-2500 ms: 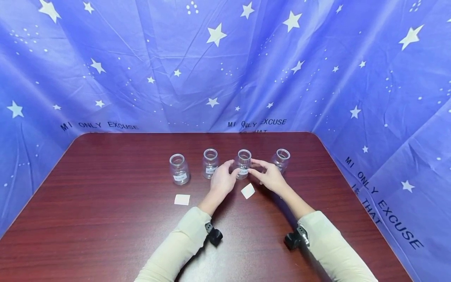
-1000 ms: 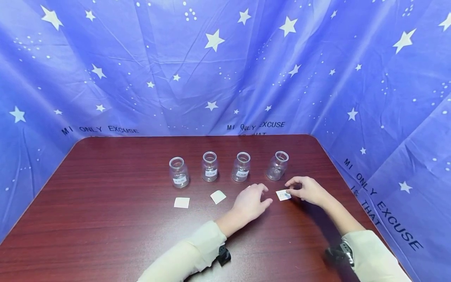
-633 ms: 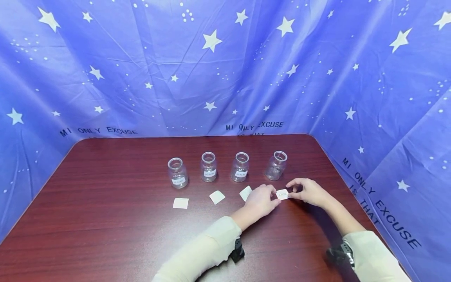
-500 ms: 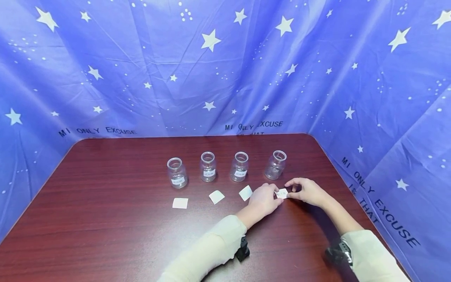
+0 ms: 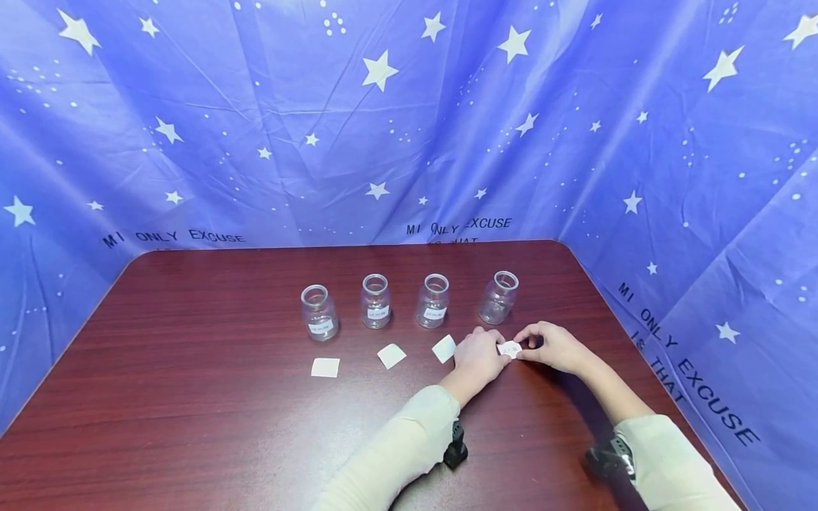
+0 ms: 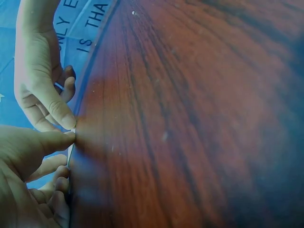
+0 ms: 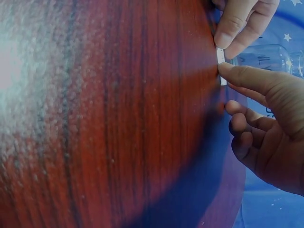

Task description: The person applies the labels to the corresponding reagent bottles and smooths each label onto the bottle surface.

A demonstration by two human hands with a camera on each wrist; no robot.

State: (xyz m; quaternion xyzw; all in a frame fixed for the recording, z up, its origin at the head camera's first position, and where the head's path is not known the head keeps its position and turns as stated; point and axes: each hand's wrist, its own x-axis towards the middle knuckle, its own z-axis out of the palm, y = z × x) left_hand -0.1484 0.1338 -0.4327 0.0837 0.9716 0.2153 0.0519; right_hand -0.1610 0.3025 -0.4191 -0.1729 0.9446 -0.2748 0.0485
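Both hands meet at a small white printed label in front of the rightmost clear glass jar. My left hand pinches its left edge between thumb and finger. On the opposite edge, my right hand pinches it too, with the other fingers loosely curled, as the right wrist view shows. The label appears there as a thin strip between the fingertips. Three more glass jars stand to the left, each bearing a white label: the left jar, the second jar and the third jar.
White paper pieces lie before the labelled jars: a left piece, a middle piece and a right piece beside the left hand. The dark red wooden table is backed by a blue star-patterned curtain.
Both hands left the third jar and moved right. The right hand took the label first; then the left hand came across and pinched its other edge. A paper piece shows in front of the second jar.
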